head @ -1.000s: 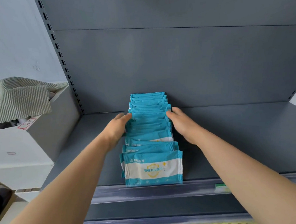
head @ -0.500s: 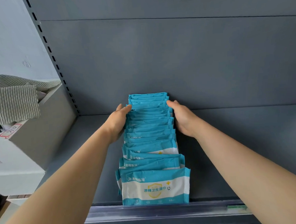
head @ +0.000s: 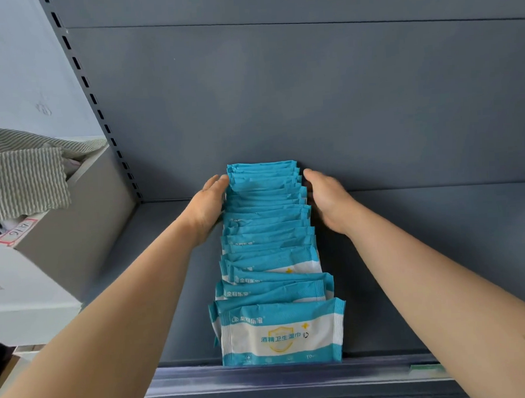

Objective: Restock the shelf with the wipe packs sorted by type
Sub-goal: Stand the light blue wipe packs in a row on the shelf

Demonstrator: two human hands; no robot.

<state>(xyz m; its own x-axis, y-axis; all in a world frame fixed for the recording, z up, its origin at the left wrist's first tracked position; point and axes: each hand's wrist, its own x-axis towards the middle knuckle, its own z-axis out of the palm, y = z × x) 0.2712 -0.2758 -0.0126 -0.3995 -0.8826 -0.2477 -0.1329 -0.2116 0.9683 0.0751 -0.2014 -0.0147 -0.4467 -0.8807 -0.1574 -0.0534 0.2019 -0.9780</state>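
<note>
1. Squaring up: left hand at nine, right hand at three, flat fingers pressing the wipe packs, gripping nothing.
2. Packs line the shelf, twelve to six o'clock.
3. Next, likely: straighten the leaning front packs.

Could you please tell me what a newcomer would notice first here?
A row of blue wipe packs runs front to back down the middle of the grey shelf. The left hand and right hand press flat against its sides near the back. At far left, a striped cloth drapes over a box.
</note>
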